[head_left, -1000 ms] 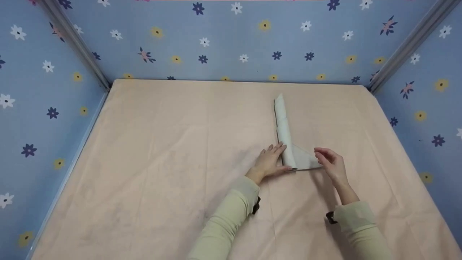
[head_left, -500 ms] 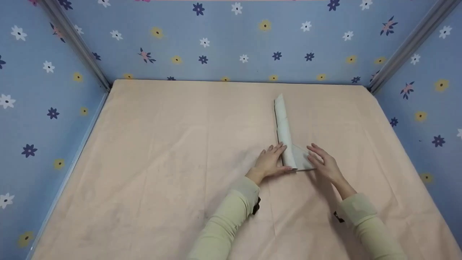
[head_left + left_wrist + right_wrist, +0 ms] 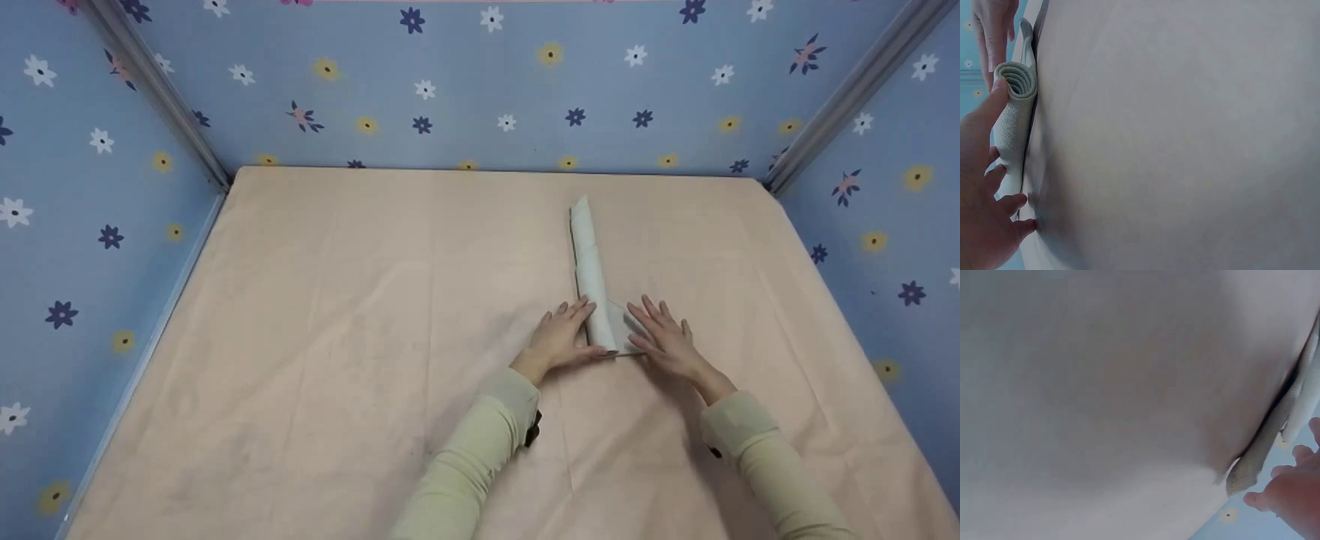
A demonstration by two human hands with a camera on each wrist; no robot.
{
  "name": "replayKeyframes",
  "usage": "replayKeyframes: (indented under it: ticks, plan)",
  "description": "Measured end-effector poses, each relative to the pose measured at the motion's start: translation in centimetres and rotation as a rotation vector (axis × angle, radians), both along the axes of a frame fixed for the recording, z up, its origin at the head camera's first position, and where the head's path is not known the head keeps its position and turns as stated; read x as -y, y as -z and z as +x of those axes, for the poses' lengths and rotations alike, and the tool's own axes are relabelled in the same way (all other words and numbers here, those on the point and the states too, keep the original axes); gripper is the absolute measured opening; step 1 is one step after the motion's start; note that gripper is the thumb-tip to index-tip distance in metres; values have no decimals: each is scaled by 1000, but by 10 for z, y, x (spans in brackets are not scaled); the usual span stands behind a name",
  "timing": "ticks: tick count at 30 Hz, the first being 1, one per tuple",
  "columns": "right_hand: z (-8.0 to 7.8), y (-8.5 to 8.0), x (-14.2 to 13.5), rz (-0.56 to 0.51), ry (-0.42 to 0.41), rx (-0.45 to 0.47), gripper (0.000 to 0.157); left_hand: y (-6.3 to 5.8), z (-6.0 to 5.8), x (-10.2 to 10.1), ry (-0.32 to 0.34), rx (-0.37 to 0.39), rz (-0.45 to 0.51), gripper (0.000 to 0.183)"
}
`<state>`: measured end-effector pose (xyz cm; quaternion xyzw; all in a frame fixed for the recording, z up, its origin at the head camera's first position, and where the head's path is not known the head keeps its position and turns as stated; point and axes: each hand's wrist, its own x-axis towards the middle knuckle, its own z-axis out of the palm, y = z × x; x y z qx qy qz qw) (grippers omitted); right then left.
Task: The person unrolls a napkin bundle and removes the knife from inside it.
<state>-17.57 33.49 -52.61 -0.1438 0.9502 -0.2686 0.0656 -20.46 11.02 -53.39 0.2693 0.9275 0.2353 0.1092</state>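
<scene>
A pale green towel [image 3: 591, 274], rolled lengthwise, lies pointing away from me on the right half of the table. Its spiral end shows in the left wrist view, where the rolled towel [image 3: 1016, 112] has the left thumb at its rim. Fingers spread, my left hand [image 3: 556, 339] rests against the near part of the roll. A flat triangular flap [image 3: 621, 322] of the towel sticks out to the right of the roll. Over this flap is my right hand [image 3: 670, 345], its fingers spread and partly covering it. The right wrist view shows the right hand [image 3: 1297, 489] near the towel's corner.
A peach cloth [image 3: 337, 322] with creases covers the table. Blue flowered panels [image 3: 480, 82] stand at the back and both sides, with grey posts [image 3: 161, 90] in the corners.
My right hand has moved left over the flap, toward the roll, and its fingers have gone from bunched to spread. The left hand and the roll stay in place.
</scene>
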Motion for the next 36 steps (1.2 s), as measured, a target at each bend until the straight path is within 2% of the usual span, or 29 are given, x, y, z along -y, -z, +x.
replayKeyframes:
  ticks: [8,15,25,36]
  plan:
    - [-3,8,-2,63,3,69,60,0,0,0,5,2,-1,83]
    - [-1,14,-2,95,-27,128,63,1,-1,-1,-3,8,-12,83]
    - [0,18,1,206,-24,92,65,1,-1,-1,-5,4,-11,83]
    - [2,23,2,258,-30,62,65,-2,-2,-1,23,-14,-47,83]
